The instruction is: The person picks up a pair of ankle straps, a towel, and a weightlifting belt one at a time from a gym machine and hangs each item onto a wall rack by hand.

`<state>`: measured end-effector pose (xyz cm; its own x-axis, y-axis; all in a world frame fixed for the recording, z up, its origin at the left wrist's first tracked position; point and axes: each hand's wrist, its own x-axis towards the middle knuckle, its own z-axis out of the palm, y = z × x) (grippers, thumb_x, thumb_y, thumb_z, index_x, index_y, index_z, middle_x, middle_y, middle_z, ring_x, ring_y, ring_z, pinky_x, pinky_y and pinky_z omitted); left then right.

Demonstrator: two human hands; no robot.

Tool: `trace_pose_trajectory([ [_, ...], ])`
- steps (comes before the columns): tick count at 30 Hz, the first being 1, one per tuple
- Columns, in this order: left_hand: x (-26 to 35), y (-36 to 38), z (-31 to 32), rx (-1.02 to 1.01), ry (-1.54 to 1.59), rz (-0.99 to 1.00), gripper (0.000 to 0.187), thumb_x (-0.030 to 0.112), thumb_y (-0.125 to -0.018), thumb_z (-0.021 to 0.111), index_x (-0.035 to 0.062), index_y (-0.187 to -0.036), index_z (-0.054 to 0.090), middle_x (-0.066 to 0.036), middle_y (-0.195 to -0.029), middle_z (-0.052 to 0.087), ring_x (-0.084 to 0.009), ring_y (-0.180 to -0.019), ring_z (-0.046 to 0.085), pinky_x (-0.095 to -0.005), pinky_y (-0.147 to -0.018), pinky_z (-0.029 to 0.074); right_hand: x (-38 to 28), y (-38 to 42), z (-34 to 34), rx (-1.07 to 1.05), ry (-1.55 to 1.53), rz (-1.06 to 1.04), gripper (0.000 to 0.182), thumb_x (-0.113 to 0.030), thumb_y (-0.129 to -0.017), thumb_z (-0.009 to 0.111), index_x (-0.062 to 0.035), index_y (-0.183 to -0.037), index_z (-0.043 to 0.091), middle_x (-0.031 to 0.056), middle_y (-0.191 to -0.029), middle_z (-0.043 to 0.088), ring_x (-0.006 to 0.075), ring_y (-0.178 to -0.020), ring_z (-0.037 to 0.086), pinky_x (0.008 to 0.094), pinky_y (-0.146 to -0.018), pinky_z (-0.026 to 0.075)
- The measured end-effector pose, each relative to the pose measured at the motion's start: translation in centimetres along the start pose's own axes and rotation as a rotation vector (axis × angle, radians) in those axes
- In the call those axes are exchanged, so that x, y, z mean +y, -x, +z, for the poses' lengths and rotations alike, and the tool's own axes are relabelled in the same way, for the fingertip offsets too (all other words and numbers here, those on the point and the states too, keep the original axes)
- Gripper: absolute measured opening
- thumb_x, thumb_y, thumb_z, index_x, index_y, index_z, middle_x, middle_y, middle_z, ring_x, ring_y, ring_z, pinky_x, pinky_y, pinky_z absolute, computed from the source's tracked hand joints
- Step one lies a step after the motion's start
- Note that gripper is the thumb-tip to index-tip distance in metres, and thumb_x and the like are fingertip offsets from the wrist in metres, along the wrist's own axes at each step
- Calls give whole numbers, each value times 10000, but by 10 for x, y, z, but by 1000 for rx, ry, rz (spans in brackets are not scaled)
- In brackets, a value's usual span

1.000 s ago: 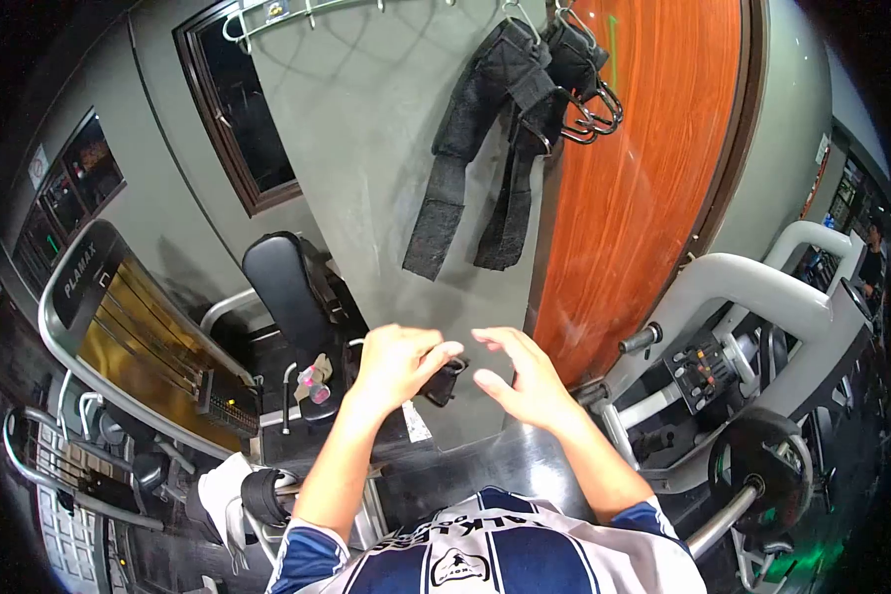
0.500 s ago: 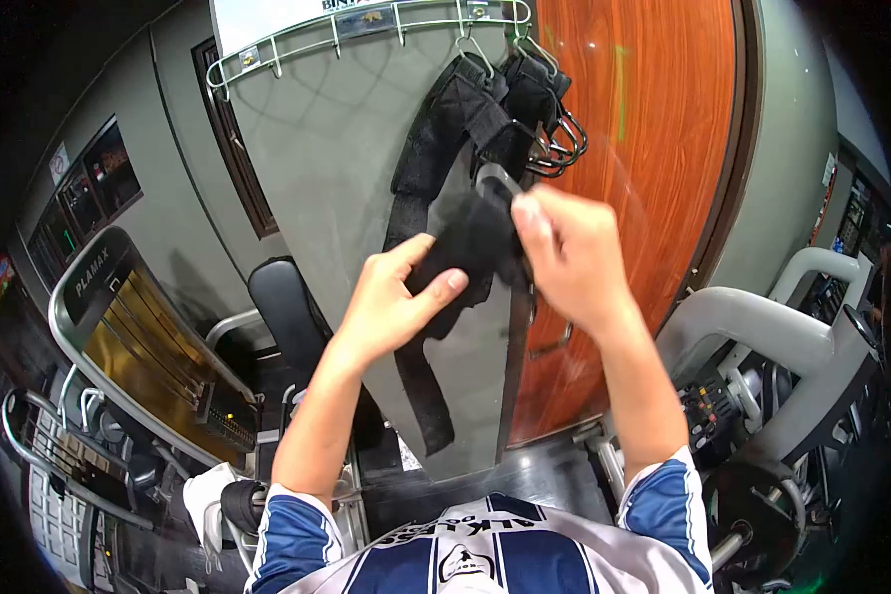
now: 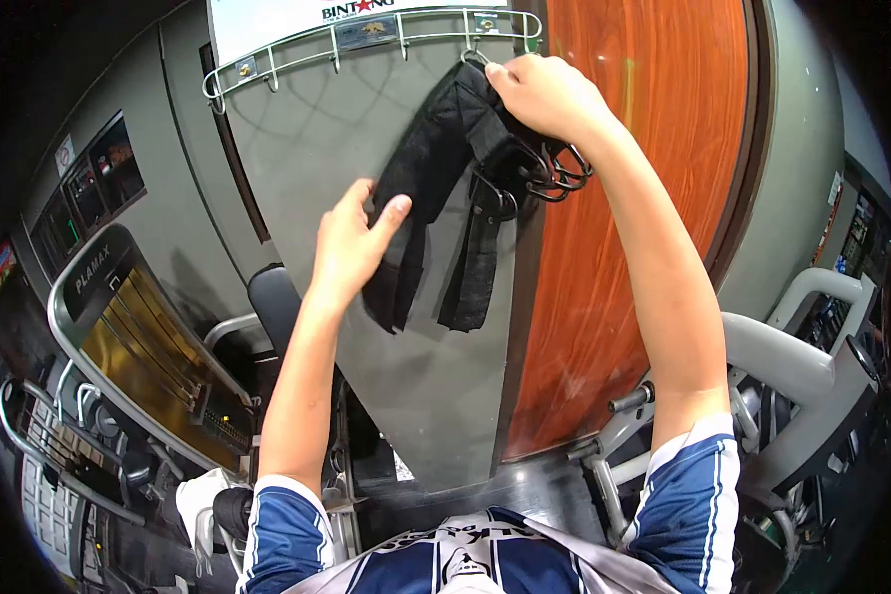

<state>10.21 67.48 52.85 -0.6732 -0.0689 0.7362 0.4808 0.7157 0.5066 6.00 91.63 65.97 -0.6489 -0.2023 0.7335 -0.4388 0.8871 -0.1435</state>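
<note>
Several black padded straps (image 3: 421, 163) hang from a pale wire hook rack (image 3: 307, 48) on the grey panel. My right hand (image 3: 549, 94) is closed at the top of the right-hand straps, just below the rack. Its fingers hide the exact grip point. My left hand (image 3: 351, 243) is open at the left edge of the straps, thumb and fingers apart. Black metal hooks (image 3: 554, 178) dangle beneath my right wrist. Two loose strap ends (image 3: 468, 287) hang lower down in front of the panel.
A reddish wooden door (image 3: 614, 257) stands right of the panel. On the left is a weight machine (image 3: 158, 327) with a black pad (image 3: 272, 307) beside it. Thick grey machine tubing (image 3: 777, 356) rises at the right. A white cloth (image 3: 203, 510) hangs low at the left.
My right hand has moved up to the rack with the strap it held by a metal ring. My left hand has let go and shifted left and up.
</note>
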Motion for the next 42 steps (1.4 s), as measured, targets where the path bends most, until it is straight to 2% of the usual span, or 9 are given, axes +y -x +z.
trace_pose_trajectory([
  [3, -2, 9, 6, -46, -37, -119, 587, 496, -900, 684, -48, -1112, 621, -135, -596, 582, -208, -555, 570, -370, -592, 459, 1, 4, -4, -21, 21, -13, 497, -450, -1001, 413, -77, -1054, 736, 212, -1069, 710, 410, -1033, 667, 484, -940, 514],
  [9, -12, 27, 30, -216, -292, -93, 657, 590, -917, 592, -47, -781, 676, -260, -693, 646, -443, -750, 669, -494, -684, 519, 11, 37, 5, 73, 66, -50, 427, -486, -974, 544, -94, -1078, 679, 124, -891, 723, 354, -911, 696, 450, -804, 539],
  [12, -15, 43, 46, -187, -304, -76, 604, 562, -945, 566, -16, -825, 696, -236, -685, 653, -431, -730, 674, -499, -672, 519, 27, 62, 10, 137, -149, -98, 376, -426, -953, 610, -87, -1105, 659, 95, -847, 701, 318, -898, 695, 417, -791, 546],
  [16, -14, 56, 75, -93, -141, -45, 581, 515, -962, 579, -39, -811, 669, -245, -664, 631, -453, -719, 654, -491, -658, 499, 38, 94, 12, 243, -338, -379, 319, -324, -932, 662, -91, -1150, 660, 125, -1011, 662, 298, -924, 667, 381, -767, 536],
  [20, -18, 71, 109, 112, 193, 48, 565, 490, -998, 522, -49, -882, 642, -258, -771, 648, -456, -781, 661, -470, -686, 501, 44, 122, 18, 236, -9, -404, 340, -337, -847, 742, -127, -1104, 666, 78, -1286, 608, 289, -1213, 552, 443, -1019, 393],
  [29, -41, 106, 133, 70, 295, -73, 490, 459, -955, 616, -27, -900, 633, -200, -755, 624, -369, -691, 627, -414, -652, 488, 62, 127, 40, 307, 77, -330, 324, -249, -863, 715, -147, -1162, 643, 58, -1320, 604, 271, -1249, 540, 463, -1073, 354],
  [34, -68, 140, 143, 206, 591, -183, 486, 445, -933, 679, -34, -873, 624, -60, -724, 589, -153, -671, 549, -330, -616, 460, 58, 172, 58, 517, -50, -347, 414, -197, -858, 690, -101, -1250, 598, 133, -1367, 557, 344, -1321, 478, 501, -1132, 310],
  [37, -93, 165, 141, 230, 635, -271, 425, 387, -921, 716, -21, -868, 610, -1, -745, 529, -87, -669, 478, -285, -589, 423, 43, 235, 105, 562, -486, -252, 355, -158, -884, 631, -31, -1213, 593, 184, -1311, 570, 369, -1263, 516, 480, -1058, 404],
  [42, -110, 203, 107, 76, 544, -342, 199, 221, -896, 748, 45, -949, 672, -32, -903, 634, -77, -681, 560, -255, -582, 453, -23, 311, 197, -174, -874, -82, 201, -94, -901, 612, -22, -1086, 646, 180, -1162, 639, 337, -1136, 603, 425, -997, 463],
])
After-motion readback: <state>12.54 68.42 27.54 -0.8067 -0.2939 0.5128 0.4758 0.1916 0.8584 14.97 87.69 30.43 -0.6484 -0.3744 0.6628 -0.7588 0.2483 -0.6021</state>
